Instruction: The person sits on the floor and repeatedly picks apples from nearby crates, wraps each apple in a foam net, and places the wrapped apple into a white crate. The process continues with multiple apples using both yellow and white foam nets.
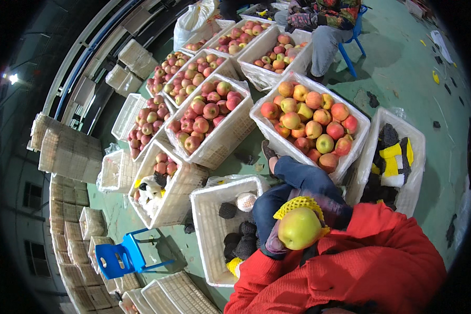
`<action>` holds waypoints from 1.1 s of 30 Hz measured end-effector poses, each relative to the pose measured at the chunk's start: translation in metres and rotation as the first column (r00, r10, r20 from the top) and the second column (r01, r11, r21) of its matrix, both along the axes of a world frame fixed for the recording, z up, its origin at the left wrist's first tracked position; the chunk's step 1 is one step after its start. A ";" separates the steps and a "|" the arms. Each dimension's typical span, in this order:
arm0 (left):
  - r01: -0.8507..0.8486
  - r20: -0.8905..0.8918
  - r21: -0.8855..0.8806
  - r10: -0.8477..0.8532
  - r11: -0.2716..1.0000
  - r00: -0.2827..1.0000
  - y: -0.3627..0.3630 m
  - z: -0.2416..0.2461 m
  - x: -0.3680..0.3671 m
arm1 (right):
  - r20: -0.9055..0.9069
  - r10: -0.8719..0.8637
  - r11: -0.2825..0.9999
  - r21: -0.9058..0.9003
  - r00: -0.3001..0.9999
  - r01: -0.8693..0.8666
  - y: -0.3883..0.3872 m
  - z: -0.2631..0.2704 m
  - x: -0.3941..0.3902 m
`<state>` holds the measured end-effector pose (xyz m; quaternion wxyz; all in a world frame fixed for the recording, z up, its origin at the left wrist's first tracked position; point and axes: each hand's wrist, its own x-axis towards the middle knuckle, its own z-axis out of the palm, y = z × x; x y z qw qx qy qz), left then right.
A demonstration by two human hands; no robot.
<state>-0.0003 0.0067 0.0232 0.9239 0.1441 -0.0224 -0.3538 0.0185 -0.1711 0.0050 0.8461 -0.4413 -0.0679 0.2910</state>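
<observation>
A yellow-green apple [299, 228] is held up close to my chest, its stem side facing the camera. My left hand [275, 240], in a purplish glove, grips it from the picture's left. A yellow foam net sleeve [301, 203] lies around the apple's far side. Behind it, my right hand [329, 208] is blurred and partly hidden by the apple and net; its fingers cannot be made out. Beyond my knees stands a white crate [259, 114] of red and yellow apples. Beside my leg, another white crate [198, 235] holds apples in black, white and yellow nets.
A crate [418, 157] at the right holds black, yellow and white foam nets. Several apple-filled crates [223, 153] stand ahead and to the left. A blue plastic chair [119, 259] stands at lower left. Another person [325, 43] sits at the top, near a white sack [194, 23].
</observation>
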 end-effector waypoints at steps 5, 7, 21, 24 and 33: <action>0.138 -0.032 0.026 -0.137 0.990 0.990 0.023 0.027 -0.019 | -0.261 0.356 0.924 0.239 0.897 -0.297 0.005 0.005 -0.042; 0.157 0.143 0.219 -0.191 0.963 0.971 0.033 0.036 -0.021 | -0.327 0.281 0.957 0.167 0.902 -0.237 0.003 0.019 -0.034; -0.657 0.723 0.494 0.151 0.569 0.674 0.029 0.046 0.002 | 0.872 0.452 0.716 -0.228 -0.189 0.659 0.022 0.106 -0.012; -0.596 0.435 0.401 0.429 0.696 0.792 0.029 0.033 0.009 | 0.639 0.672 0.663 -0.293 -0.374 0.689 0.029 0.099 -0.023; -0.516 0.290 0.365 0.432 0.775 0.854 0.029 0.026 0.003 | 0.892 -0.037 0.811 -0.236 0.450 0.535 -0.006 0.096 -0.011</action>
